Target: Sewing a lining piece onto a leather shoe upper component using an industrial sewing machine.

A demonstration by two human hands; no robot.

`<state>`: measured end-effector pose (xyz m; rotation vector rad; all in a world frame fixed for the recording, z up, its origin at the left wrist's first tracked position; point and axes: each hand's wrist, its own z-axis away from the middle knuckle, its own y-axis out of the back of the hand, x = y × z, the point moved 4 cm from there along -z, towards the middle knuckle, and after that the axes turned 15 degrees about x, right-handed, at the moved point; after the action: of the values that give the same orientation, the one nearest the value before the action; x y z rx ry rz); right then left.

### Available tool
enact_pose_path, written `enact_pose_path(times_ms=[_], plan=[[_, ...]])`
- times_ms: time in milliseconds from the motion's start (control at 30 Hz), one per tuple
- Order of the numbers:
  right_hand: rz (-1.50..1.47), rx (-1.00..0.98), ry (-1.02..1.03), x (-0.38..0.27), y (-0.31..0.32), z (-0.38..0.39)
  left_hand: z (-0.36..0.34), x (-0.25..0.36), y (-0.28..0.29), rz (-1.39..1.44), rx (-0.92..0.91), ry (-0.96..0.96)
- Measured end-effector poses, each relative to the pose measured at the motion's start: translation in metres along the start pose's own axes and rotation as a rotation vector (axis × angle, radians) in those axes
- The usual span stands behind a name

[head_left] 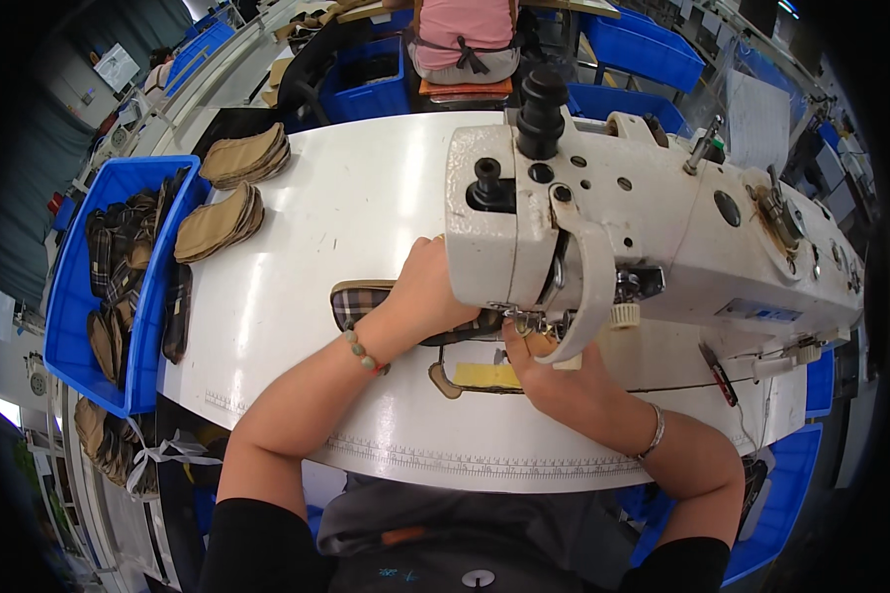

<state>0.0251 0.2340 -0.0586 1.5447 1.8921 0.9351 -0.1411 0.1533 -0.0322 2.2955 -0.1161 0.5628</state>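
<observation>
A plaid shoe upper (358,303), dark with a tan edge, lies flat on the white table under the head of a sewing machine (583,208). My left hand (427,292) is closed over its middle, knuckles up, the fingertips hidden behind the machine head. My right hand (562,383) comes in from the right, its bent fingers gripping the upper's right end close beside the presser foot (529,323). The needle point itself is hidden. A yellow strip (485,376) lies on the machine bed just left of my right hand.
Two stacks of tan pieces (245,156) sit at the table's far left. Beside them, a blue bin (148,385) holds plaid pieces. Small thread snips (719,374) rest on the right. A printed ruler (465,465) runs along the front edge. Ahead sits a person in pink (465,35).
</observation>
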Motion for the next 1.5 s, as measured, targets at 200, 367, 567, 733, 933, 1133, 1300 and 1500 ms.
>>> enact_pose_path(times_ms=[200, 367, 567, 733, 933, 1133, 1300, 1500], plan=[[-0.493, -0.055, -0.727, 0.014, -0.014, 0.004, 0.003, 0.025, 0.044, -0.248, -0.05, -0.146], [-0.602, 0.264, -0.656, 0.023, -0.016, 0.004, 0.02, 0.029, 0.035, -0.054, -0.059, -0.289], [-0.3, 0.239, -0.292, 0.02, -0.004, -0.012, 0.021, 0.023, 0.026, -0.104, -0.073, -0.266], [-0.075, 0.067, -0.092, 0.017, -0.005, -0.005, 0.025, 0.016, 0.019, -0.075, -0.042, -0.26], [-0.046, 0.137, -0.108, 0.021, -0.012, 0.01, 0.022, 0.008, 0.018, 0.061, -0.038, -0.119], [-0.126, 0.145, -0.068, 0.015, 0.002, -0.013, 0.024, 0.001, 0.013, 0.114, -0.075, 0.051], [-0.102, 0.165, -0.047, 0.012, 0.0, -0.016, 0.024, -0.012, 0.004, 0.284, -0.083, 0.275], [0.075, 0.11, 0.129, 0.006, 0.002, -0.014, 0.021, -0.009, 0.008, 0.289, -0.119, 0.308]])
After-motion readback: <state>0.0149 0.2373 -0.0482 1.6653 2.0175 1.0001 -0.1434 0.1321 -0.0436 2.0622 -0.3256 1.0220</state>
